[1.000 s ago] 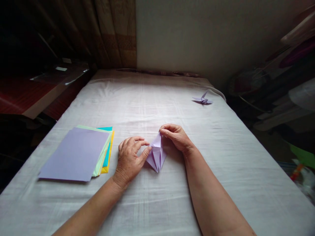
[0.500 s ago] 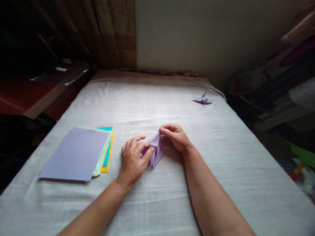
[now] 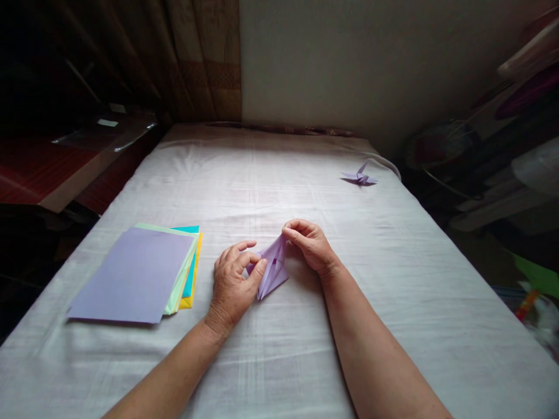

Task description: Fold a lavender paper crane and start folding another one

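Head view, the only one I have.

- I see both hands at work in the middle of a bed (image 3: 279, 180) covered with a white sheet.
- Folded lilac paper (image 3: 274, 269): a narrow, pointed shape, partly lifted off the sheet, lying between the two hands. Its far tip tilts up toward the right hand and its near tip touches the sheet.
- Left hand (image 3: 231, 284): fingers drawn in narrow, with thumb and forefinger pinching the paper's left edge. The heel of the hand rests on the sheet.
- Right hand (image 3: 311, 244): fingers curled tight and nipping the paper's far tip. The wrist is down on the sheet.
- Stack of coloured sheets (image 3: 135, 273): flat on the bed to the left of the left hand and near it, not touching. The top sheet is lilac, with pale green, teal and yellow edges showing along the right side.
- Small lilac paper crane (image 3: 359, 176): well apart from the hands, near the bed's far right edge.
- Brown curtain (image 3: 205, 58) hangs behind the far left corner. Dark wooden furniture (image 3: 52, 169) stands beside the bed at left. The clutter at right is too dim for me to name.
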`<state>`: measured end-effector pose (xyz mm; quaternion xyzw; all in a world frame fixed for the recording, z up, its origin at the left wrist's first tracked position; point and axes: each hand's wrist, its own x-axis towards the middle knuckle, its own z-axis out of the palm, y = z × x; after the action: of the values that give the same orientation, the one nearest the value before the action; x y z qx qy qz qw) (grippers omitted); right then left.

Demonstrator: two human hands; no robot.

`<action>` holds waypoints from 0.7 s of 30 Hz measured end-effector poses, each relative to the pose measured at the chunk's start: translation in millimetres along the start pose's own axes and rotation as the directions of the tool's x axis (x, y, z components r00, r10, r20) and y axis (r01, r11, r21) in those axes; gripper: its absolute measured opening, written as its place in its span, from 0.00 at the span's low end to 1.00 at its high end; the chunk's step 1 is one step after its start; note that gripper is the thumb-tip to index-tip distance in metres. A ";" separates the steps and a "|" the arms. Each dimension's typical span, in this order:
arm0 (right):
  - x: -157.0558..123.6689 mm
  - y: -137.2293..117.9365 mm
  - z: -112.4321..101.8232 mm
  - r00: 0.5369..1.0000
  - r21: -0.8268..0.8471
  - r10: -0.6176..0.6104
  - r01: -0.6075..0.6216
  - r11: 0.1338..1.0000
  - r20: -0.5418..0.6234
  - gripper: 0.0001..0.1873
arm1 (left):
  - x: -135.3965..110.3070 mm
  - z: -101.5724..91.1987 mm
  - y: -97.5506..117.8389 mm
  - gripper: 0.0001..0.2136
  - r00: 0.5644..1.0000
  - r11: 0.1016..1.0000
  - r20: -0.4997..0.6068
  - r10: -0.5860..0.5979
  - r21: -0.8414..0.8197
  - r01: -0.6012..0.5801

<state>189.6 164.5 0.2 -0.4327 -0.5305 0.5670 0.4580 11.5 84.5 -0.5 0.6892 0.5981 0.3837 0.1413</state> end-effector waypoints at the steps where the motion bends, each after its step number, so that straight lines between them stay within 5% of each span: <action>1: 0.7 1.3 1.1 1.000 -0.016 0.001 -0.001 1.000 -0.003 0.19 | 0.1 0.1 -1.3 0.08 1.000 1.000 0.008 -0.004 0.013 0.004; 7: 4.1 12.9 15.2 0.995 -0.225 -0.078 0.063 0.972 -0.056 0.14 | -2.6 -2.0 -11.4 0.07 0.999 0.985 0.006 -0.046 0.169 0.044; 11: 3.8 17.9 22.4 0.983 -0.448 -0.166 0.114 0.887 -0.080 0.08 | -10.0 -9.3 -14.5 0.15 0.992 0.960 0.061 0.110 0.251 -0.122; 16: 3.4 18.2 24.0 0.976 -0.605 -0.211 0.132 0.786 -0.061 0.05 | -26.2 -17.5 -15.1 0.20 0.880 0.871 0.359 0.310 0.265 -0.414; 21: 1.6 17.9 25.4 0.960 -0.755 -0.273 0.132 0.642 -0.065 0.04 | -39.9 -18.3 -17.9 0.33 0.803 0.813 0.494 0.332 0.281 -0.510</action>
<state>163.4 160.5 -16.1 -0.5668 -0.7185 0.2062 0.3463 -13.7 46.8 -14.3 0.8868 0.4461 0.1163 0.0323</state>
